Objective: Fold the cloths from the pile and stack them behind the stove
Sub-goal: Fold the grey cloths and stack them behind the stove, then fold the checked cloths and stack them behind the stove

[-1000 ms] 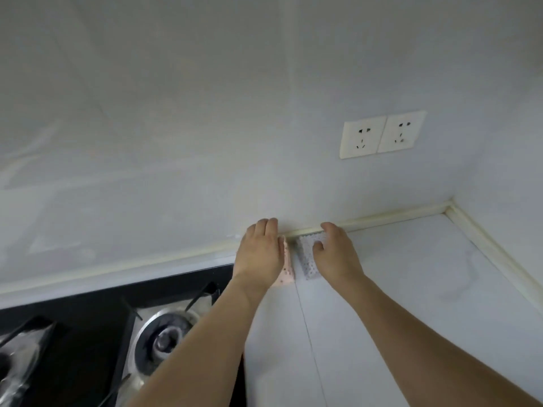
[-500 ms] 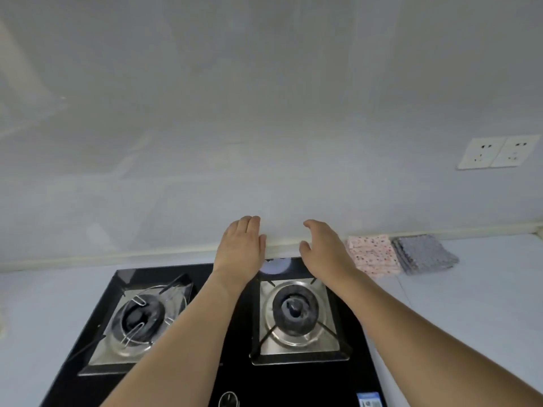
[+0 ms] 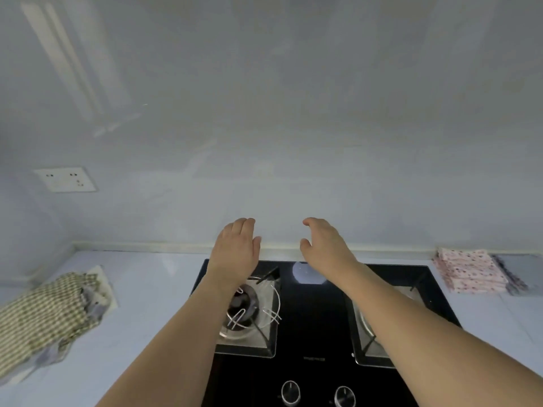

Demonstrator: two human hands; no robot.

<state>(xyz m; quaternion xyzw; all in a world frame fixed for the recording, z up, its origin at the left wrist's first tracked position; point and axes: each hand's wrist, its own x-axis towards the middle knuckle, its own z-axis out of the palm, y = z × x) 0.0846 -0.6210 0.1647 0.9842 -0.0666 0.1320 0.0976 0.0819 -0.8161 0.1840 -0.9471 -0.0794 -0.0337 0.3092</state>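
Both hands hover over the back edge of the black stove (image 3: 311, 327), holding nothing — the left hand (image 3: 235, 254) flat with fingers straight and together, the right hand (image 3: 326, 248) with fingers loosely spread. The forearms hide part of each burner. At the counter's (image 3: 152, 289) left edge lies the pile of cloths (image 3: 47, 315), green-checked on top, cut off by the frame. Near the back right corner sits a folded pink cloth (image 3: 470, 271); a grey cloth (image 3: 511, 277) just beside it is blurred — its folds hard to make out.
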